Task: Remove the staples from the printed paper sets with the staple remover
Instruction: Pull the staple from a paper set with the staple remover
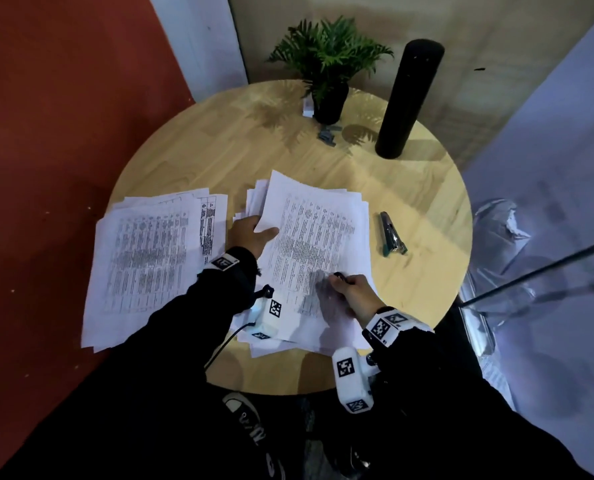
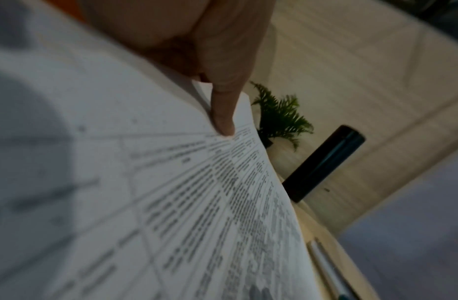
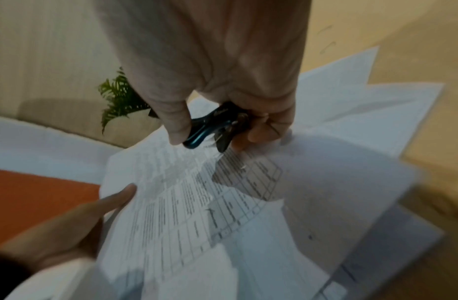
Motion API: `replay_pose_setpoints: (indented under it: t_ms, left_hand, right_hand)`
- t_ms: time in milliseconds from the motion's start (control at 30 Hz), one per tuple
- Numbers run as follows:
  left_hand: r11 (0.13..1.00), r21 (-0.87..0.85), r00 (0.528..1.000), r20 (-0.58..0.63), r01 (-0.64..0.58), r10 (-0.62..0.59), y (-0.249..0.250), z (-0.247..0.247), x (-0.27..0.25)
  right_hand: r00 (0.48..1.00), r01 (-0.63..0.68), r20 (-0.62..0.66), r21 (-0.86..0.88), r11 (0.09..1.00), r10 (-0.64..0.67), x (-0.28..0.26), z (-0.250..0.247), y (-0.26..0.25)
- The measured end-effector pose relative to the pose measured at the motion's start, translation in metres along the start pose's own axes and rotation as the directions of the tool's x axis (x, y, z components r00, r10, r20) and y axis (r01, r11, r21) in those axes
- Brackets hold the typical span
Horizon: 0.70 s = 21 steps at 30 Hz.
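White printed paper set (image 1: 318, 233) being pinched by left hand (image 1: 250, 233); right hand (image 1: 352, 292) squeezing black staple remover (image 3: 209, 126). Risk: blurred claws tearing sheet.

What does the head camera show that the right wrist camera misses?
Only the head view shows the second paper stack, the stapler and the black cylinder. Only the right wrist view shows the staple remover clearly, gripped by the right hand. Both show the left hand holding the printed paper set, and the plant.

Black sleeves (image 1: 170, 327); white wrist cameras (image 1: 352, 379) with black-white square markers; black cable (image 1: 226, 342) at left wrist.
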<state>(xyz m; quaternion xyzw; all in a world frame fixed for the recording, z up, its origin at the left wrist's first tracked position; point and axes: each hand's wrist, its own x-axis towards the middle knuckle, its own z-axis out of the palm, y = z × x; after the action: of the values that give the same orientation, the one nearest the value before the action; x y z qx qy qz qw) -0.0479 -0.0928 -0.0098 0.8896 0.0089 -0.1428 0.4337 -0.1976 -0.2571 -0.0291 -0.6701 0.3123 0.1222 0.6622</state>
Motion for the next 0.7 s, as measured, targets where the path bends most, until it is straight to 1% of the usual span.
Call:
replay_pose_setpoints:
  t_ms: [33,100,167,233,300,367,400,467,500,600,700]
  left_hand:
    - [0.997,-0.036,0.997,-0.042,-0.071,0.070,0.004,-0.006,-0.004]
    - [0.978,-0.139,0.985,-0.097,-0.152,0.140,0.013,-0.019,-0.012]
    - [0.942,-0.271,0.976,-0.133,-0.201,0.170,0.024,-0.035,-0.020]
    - [0.900,-0.364,0.968,-0.162,-0.239,0.192,0.038,-0.052,-0.027]
    - [0.866,-0.414,0.959,-0.164,-0.281,0.233,0.052,-0.070,-0.033]
    - [0.830,-0.457,0.947,-0.141,-0.321,0.289,0.067,-0.087,-0.043]
    - [0.810,-0.485,0.943,-0.127,-0.329,0.307,0.074,-0.095,-0.047]
    - [0.770,-0.535,0.933,-0.116,-0.347,0.339,0.087,-0.110,-0.056]
    - [0.759,-0.548,0.930,-0.114,-0.351,0.349,0.091,-0.116,-0.061]
    - [0.731,-0.557,0.910,-0.125,-0.395,0.396,0.104,-0.136,-0.072]
    - [0.703,-0.555,0.889,-0.184,-0.446,0.419,0.117,-0.158,-0.082]
  right_hand:
    - [0.999,-0.015,-0.051,0.038,0.999,0.017,0.001,-0.005,-0.003]
    - [0.993,-0.025,-0.115,0.105,0.994,0.037,0.006,-0.017,-0.009]
    - [0.989,-0.006,-0.143,0.137,0.991,0.026,0.002,-0.027,-0.024]
    - [0.986,0.049,-0.167,0.169,0.984,-0.021,-0.006,-0.036,-0.048]
    - [0.972,0.176,-0.191,0.221,0.959,-0.135,-0.018,-0.042,-0.081]
    - [0.953,0.295,-0.163,0.319,0.901,-0.255,-0.034,-0.046,-0.119]
    - [0.943,0.332,-0.125,0.386,0.861,-0.308,-0.042,-0.048,-0.136]
    - [0.916,0.349,-0.016,0.526,0.776,-0.400,-0.059,-0.051,-0.167]
    - [0.902,0.342,0.031,0.560,0.755,-0.431,-0.065,-0.051,-0.176]
    - [0.846,0.379,0.102,0.574,0.726,-0.523,-0.078,-0.051,-0.197]
    - [0.794,0.417,0.129,0.594,0.688,-0.594,-0.097,-0.049,-0.213]
